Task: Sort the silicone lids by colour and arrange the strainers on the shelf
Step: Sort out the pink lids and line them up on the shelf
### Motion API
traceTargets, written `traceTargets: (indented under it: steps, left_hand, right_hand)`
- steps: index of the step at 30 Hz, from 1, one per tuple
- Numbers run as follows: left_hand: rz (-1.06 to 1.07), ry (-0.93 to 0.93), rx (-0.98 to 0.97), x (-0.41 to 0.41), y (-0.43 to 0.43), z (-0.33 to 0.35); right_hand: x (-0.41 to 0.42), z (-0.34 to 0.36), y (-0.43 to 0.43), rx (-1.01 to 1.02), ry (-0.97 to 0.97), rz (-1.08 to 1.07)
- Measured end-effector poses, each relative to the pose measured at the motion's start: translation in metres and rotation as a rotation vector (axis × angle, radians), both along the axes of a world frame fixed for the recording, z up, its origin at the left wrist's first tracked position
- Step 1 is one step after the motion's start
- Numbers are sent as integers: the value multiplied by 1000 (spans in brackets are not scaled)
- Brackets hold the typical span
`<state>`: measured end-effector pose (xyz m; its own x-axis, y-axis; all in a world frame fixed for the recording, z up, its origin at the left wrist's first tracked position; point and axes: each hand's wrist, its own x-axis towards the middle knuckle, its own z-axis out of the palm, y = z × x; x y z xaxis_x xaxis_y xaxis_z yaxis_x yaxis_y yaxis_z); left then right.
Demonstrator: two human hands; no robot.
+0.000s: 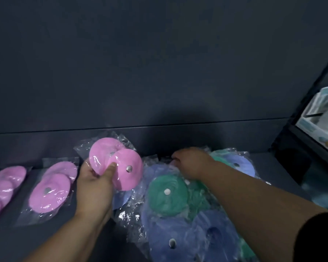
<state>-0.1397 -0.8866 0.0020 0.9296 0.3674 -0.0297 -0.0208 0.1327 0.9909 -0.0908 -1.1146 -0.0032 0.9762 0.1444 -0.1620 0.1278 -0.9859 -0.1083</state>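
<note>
Centrally, a clear bag of pink lids (114, 163) is lifted just above the dark shelf (51, 241). It holds two soft, round, matte pink discs that overlap, and the nearer one has a small shiny stud at its middle. The left hand (95, 184) grips this bag from its 7 o'clock side, thumb pressed across the front and fingers curled behind. At 8 o'clock from it a second pink pack (51, 190) lies flat on the shelf, again two overlapping discs in a clear bag. A third pink pack (2, 186) lies beside that at the 9 o'clock edge of the view. At 4 o'clock a loose heap of crinkled clear bags holds a green lid (167, 195) with a white stud, blue lids (178, 239) and one more blue lid (239, 165) at the far side. The right hand (191, 163) reaches over this heap with its fingers bent down into the plastic, but I cannot tell whether they hold anything. At 3 o'clock, in a neighbouring bay, stand pale boxes (318, 114) whose printing is too blurred to read.
</note>
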Motion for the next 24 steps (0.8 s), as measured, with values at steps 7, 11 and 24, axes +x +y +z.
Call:
traceTargets:
  steps: [7, 11, 24]
  left_hand:
    - [28, 32, -15, -2, 2, -7]
    - [30, 58, -16, -3, 2, -8]
    - [13, 27, -119, -4, -6, 8]
  right_hand:
    - [21, 13, -14, -86, 333, 48]
    - [26, 5, -19, -132, 297, 41]
    - [-3, 41, -23, 719, -654, -103]
